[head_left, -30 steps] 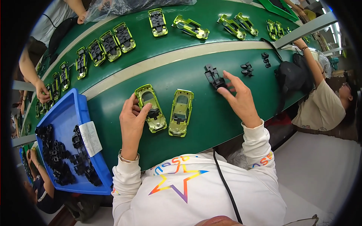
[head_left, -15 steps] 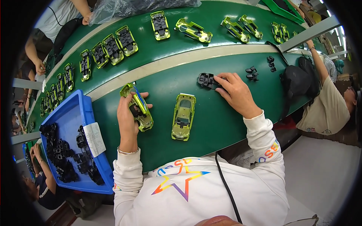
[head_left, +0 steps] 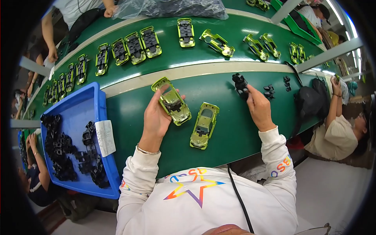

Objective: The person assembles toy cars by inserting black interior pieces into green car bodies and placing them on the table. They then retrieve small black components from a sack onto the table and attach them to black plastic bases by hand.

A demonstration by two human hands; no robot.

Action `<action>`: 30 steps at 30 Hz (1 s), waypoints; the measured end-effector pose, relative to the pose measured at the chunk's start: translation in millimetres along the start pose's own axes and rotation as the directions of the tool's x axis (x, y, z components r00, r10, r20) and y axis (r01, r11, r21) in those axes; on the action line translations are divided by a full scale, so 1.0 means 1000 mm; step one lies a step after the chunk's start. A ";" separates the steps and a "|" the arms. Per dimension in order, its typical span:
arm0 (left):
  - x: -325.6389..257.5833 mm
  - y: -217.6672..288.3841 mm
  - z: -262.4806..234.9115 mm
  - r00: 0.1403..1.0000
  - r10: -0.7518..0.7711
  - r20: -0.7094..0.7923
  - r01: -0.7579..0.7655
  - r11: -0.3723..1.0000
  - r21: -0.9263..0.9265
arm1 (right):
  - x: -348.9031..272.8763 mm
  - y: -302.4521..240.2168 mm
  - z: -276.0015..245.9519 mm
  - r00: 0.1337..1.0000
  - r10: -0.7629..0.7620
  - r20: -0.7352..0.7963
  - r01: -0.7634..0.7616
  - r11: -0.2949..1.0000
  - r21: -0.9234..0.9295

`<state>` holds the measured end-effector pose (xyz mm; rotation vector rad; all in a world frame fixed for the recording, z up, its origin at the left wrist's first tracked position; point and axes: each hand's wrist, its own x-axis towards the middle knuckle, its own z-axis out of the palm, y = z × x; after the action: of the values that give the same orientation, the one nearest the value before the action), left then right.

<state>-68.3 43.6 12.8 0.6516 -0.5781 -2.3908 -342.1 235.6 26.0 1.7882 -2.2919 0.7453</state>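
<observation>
the green car shell (head_left: 179, 112) is in the left hand (head_left: 156, 119), above the table (head_left: 231, 137); this hand is gripping its sides with thumb and fingers. half a second ago the shell was turned on its side, but now its top faces the camera. its long axis goes slantwise, from far left to near right. the right hand (head_left: 259, 109) is pinching a black part (head_left: 239, 83), which now stands more upright than before, its long axis pointing away from the person, slightly leftward. whether it touches the table, i cannot tell. between the hands, nearer to the person, a second green shell (head_left: 203, 124) lies top up, its long axis from far right to near left. at left, the blue bin (head_left: 78, 111) carries a white label (head_left: 105, 138), whose writing is too small to read. coloured letters and a star decorate the white sweatshirt (head_left: 219, 207).
</observation>
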 end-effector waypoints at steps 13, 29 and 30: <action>-0.011 0.003 -0.012 0.999 0.049 -0.024 -0.047 0.997 0.057 | 0.021 -0.001 -0.011 0.884 0.457 0.098 -0.466 0.843 0.269; -0.008 0.003 -0.005 0.999 0.036 0.034 -0.034 0.998 -0.053 | 0.017 -0.016 -0.033 0.963 0.105 0.248 -0.194 0.910 0.368; -0.007 0.003 -0.002 0.999 0.027 0.038 -0.023 0.995 -0.102 | 0.024 -0.026 -0.037 0.965 0.133 0.225 -0.210 0.907 0.366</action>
<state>-60.9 45.3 15.5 0.5512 -0.4748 -2.3968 -331.7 227.6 75.2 1.9031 -2.6040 1.1766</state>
